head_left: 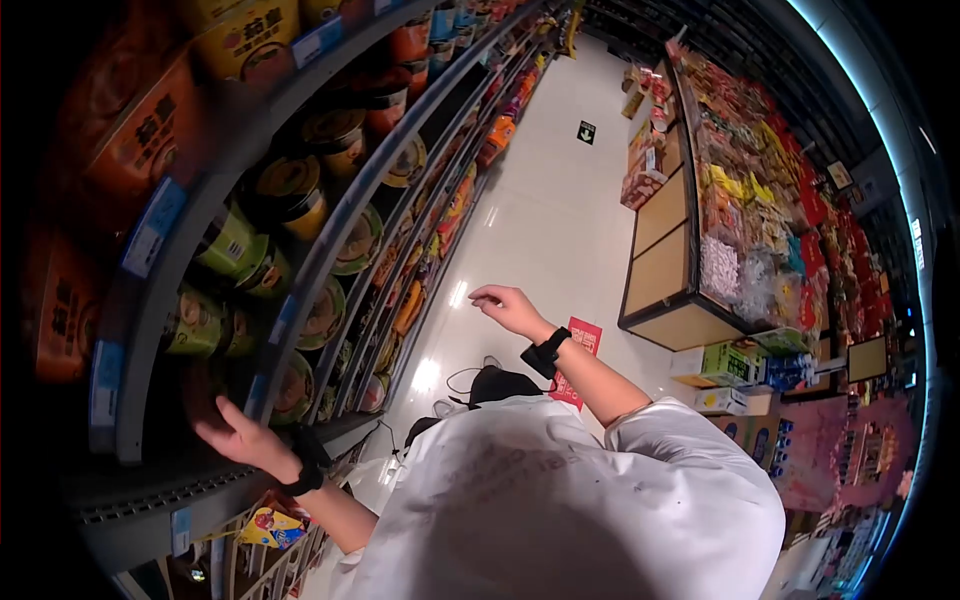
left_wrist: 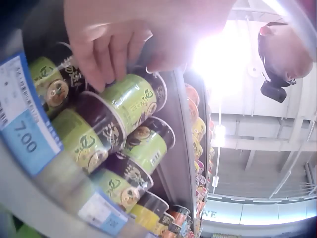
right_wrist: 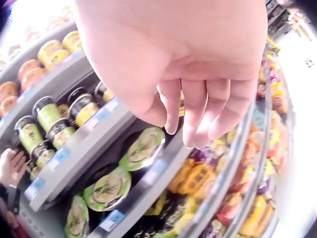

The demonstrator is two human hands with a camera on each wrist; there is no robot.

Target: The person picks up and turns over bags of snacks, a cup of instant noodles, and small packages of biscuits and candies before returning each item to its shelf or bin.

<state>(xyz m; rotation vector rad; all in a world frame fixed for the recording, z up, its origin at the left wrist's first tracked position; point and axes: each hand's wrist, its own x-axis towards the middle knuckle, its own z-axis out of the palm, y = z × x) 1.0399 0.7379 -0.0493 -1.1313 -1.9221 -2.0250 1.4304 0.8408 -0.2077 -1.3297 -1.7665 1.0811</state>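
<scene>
Shelf (right_wrist: 78, 148) holds stacked green cups (left_wrist: 130, 103), their contents hidden.

Green cups (left_wrist: 130, 103) glossy, smooth; shelf edge (head_left: 155, 320) matt, metal-looking; floor (head_left: 540, 200) polished (almost mirror-like); shirt (head_left: 690, 475) cloth, matt.

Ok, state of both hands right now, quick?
Left hand: open, fingers at a green instant noodle cup, contact unclear.
Right hand: open, fingers loosely curled, holding nothing.
</scene>
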